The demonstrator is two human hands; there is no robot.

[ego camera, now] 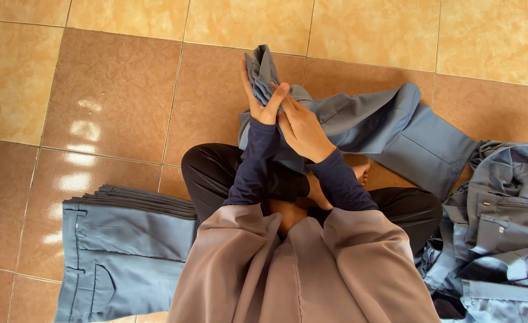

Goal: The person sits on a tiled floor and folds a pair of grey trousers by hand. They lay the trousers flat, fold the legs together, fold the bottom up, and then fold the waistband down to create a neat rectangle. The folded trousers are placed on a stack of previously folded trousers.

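At the far left, a neat stack of folded blue-grey trousers [126,245] lies flat on the tan tiled floor [108,90]; its lower edge is cut off by the frame, so the number of pairs cannot be counted beyond the layered edges along the top. Just right of it sits the person, cross-legged in black trousers, with wide mauve sleeves over dark blue cuffs filling the bottom centre and hiding most of the lap.

The left hand [263,98] is raised upright, fingers closed around the bunched end of a blue-grey garment [390,128], which sticks up above the fingertips. The right hand [303,128] presses against it from the side, fingers on the same gathered cloth; whether it grips or only steadies cannot be told, since the palm faces away. The rest of that garment trails right across the floor beyond the knees, partly hidden behind the forearms.

At the far right, a loose heap of unfolded trousers [503,221] runs off the edge.
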